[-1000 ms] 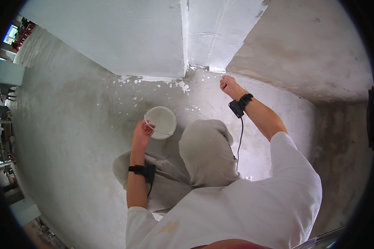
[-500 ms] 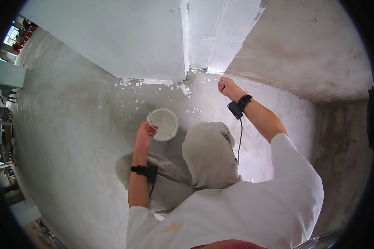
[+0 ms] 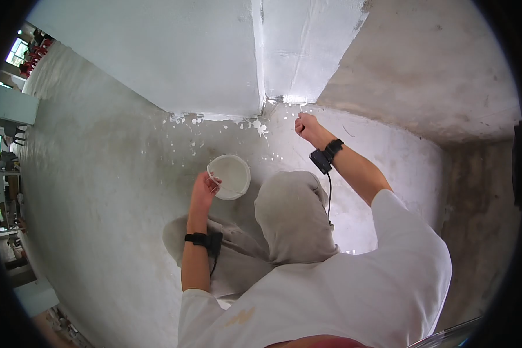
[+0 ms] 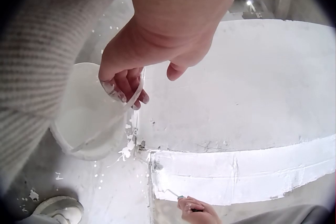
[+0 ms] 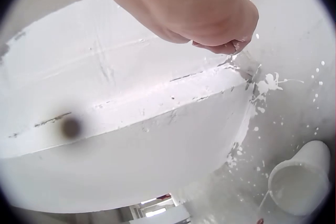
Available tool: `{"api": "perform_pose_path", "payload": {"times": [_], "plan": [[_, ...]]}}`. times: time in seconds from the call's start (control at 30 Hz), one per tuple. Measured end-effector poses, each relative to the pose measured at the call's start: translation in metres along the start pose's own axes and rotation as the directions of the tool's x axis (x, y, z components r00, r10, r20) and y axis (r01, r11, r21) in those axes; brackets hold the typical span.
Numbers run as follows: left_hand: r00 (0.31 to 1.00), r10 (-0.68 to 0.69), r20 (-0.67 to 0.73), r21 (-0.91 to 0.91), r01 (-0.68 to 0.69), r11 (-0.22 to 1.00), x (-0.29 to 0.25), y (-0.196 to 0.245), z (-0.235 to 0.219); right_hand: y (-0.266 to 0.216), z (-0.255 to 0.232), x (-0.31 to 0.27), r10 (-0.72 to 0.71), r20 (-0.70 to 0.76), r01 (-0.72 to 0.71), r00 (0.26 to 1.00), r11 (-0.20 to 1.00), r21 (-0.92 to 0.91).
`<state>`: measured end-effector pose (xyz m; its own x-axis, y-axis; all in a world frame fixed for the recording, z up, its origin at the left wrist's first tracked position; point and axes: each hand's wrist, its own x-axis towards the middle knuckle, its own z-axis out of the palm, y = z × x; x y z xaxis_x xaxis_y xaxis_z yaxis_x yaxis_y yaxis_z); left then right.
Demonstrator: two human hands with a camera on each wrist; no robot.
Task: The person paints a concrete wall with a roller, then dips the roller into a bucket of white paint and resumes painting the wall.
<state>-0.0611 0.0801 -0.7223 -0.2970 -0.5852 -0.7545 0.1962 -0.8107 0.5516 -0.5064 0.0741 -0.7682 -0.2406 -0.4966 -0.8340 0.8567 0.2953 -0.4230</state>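
Observation:
My left hand [image 3: 205, 187] grips the thin white handle [image 4: 134, 99] of a white bucket [image 3: 249, 174], fingers curled round it at the rim. Pale paint shows inside the bucket, which is beside my knee. My right hand [image 3: 308, 126] is curled low in front of the wall's foot. In the left wrist view it grips a painting tool with a thin metal shaft [image 4: 174, 194]; the tool's head blends into the white paint, so its kind cannot be told. The white-painted wall strip [image 4: 210, 171] is just beyond the shaft. White smears mark the left fingers.
A painted wall [image 3: 185, 52] meets the strip at a corner. Bare grey-brown wall [image 3: 423, 69] runs to the right. Paint splashes [image 3: 261, 127] spot the concrete floor [image 3: 98, 174]. My bent knee [image 3: 290, 214] is between the arms. Red chairs [image 3: 35, 55] stand far left.
My right hand has moved left and a little back toward me, away from the wall's foot. The left hand still grips the bucket handle; both appear slightly farther right in the head view.

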Motion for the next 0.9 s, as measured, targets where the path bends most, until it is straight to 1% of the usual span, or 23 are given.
{"api": "perform_pose_path", "payload": {"times": [0.03, 0.07, 0.1, 0.13, 0.2, 0.27, 0.33, 0.37, 0.4, 0.47, 0.53, 0.57, 0.6, 0.63, 0.67, 0.73, 0.77, 0.83, 0.9], "plan": [[1.000, -0.008, -0.006, -0.005, 0.008, 1.000, -0.001, -0.003, -0.003, 0.003, -0.002, -0.003, 0.013, 0.025, -0.014, 1.000, 1.000, 0.028], [1.000, 0.026, 0.001, 0.005, -0.026, 1.000, -0.003, -0.009, -0.008, 0.010, -0.007, -0.007, 0.025, 0.051, -0.028, 0.998, 0.998, 0.055], [0.998, 0.066, 0.014, 0.017, -0.066, 0.998, -0.005, -0.015, -0.009, 0.009, -0.010, 0.003, 0.044, 0.041, -0.047, 0.998, 0.997, 0.069], [0.998, 0.068, 0.016, 0.019, -0.069, 0.997, -0.004, -0.016, -0.010, 0.013, -0.012, 0.008, 0.042, 0.043, -0.045, 0.998, 0.996, 0.071], [1.000, 0.011, -0.017, 0.032, -0.010, 0.999, -0.004, -0.012, -0.009, 0.017, -0.007, 0.018, 0.033, 0.068, -0.036, 0.997, 0.998, 0.043], [1.000, 0.004, -0.014, 0.027, -0.003, 1.000, -0.007, -0.014, -0.009, 0.018, 0.003, -0.004, 0.023, 0.057, -0.025, 0.998, 0.999, 0.045], [1.000, 0.001, -0.006, 0.018, -0.001, 1.000, -0.008, -0.005, -0.002, 0.020, 0.009, -0.011, 0.028, 0.049, -0.026, 0.998, 0.999, -0.042], [1.000, 0.020, -0.008, 0.009, -0.020, 1.000, -0.012, -0.009, -0.002, 0.021, 0.011, -0.011, 0.029, 0.052, -0.026, 0.998, 0.999, -0.047], [0.999, 0.051, 0.002, -0.001, -0.051, 0.999, -0.008, -0.008, 0.002, 0.014, 0.012, 0.005, 0.029, 0.063, -0.027, 0.998, 0.999, -0.033], [0.999, 0.054, 0.002, 0.013, -0.054, 0.998, -0.010, -0.010, 0.003, 0.011, 0.008, 0.013, 0.036, 0.075, -0.036, 0.997, 0.999, -0.006], [0.999, 0.043, 0.007, 0.027, -0.043, 0.999, -0.010, -0.009, 0.001, 0.014, 0.007, 0.016, 0.135, 0.044, -0.138, 0.990, 0.986, 0.097], [0.999, 0.039, 0.005, 0.008, -0.039, 0.999, -0.010, -0.008, 0.001, 0.015, 0.001, 0.014, 0.134, 0.041, -0.137, 0.990, 0.985, 0.101], [0.999, 0.034, 0.002, -0.013, -0.034, 0.999, -0.009, -0.005, 0.000, 0.017, -0.012, 0.018, 0.116, 0.061, -0.120, 0.991, 0.991, 0.056], [0.999, 0.031, 0.006, -0.014, -0.031, 0.999, -0.008, -0.002, 0.001, 0.015, -0.017, 0.007, 0.098, 0.085, -0.099, 0.992, 0.995, 0.007], [1.000, 0.021, 0.004, -0.010, -0.021, 1.000, -0.009, 0.001, 0.002, 0.012, -0.025, -0.006, 0.155, 0.050, -0.156, 0.987, 0.988, 0.021], [1.000, 0.003, 0.010, -0.014, -0.003, 1.000, -0.012, 0.006, 0.006, 0.006, -0.045, -0.038, 0.260, 0.073, -0.265, 0.963, 0.962, 0.067], [1.000, -0.023, 0.015, -0.024, 0.024, 0.999, -0.012, 0.008, 0.007, 0.005, -0.056, -0.053, 0.288, 0.070, -0.292, 0.955, 0.954, 0.062], [0.998, -0.032, 0.046, -0.036, 0.034, 0.999, -0.010, 0.007, 0.006, 0.008, -0.085, -0.081, 0.313, 0.078, -0.317, 0.946, 0.947, 0.048], [0.990, -0.102, 0.093, -0.042, 0.106, 0.993, -0.007, 0.006, 0.007, 0.014, -0.115, -0.108, 0.327, 0.066, -0.330, 0.943, 0.943, 0.041]]}}
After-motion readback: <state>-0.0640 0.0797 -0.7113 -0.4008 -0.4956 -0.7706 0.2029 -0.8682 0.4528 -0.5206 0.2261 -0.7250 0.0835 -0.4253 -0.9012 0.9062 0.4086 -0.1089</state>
